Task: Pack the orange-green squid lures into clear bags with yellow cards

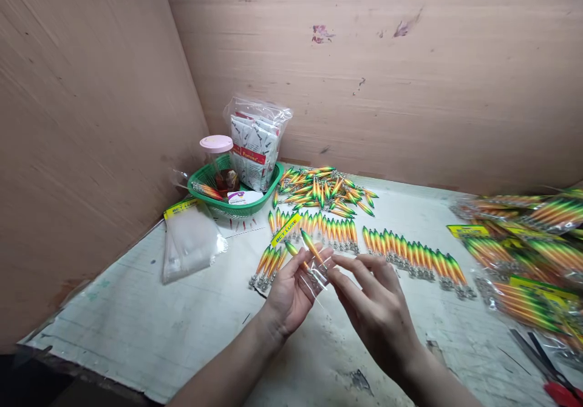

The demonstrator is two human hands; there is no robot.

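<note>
Left hand [291, 288] grips clear bag [314, 279] with lures [312, 246]; right hand [373, 300] pinches bag's edge, above table [182, 328].

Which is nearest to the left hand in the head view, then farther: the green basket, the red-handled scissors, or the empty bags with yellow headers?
1. Empty bags, left of the left hand.
2. Green basket, behind, by the wall.
3. Red-handled scissors, far right edge.

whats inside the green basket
In the green basket: a pink-lidded jar, a clear bag of white packets, one lure and a small white card. These cover the basket's bottom.
</note>
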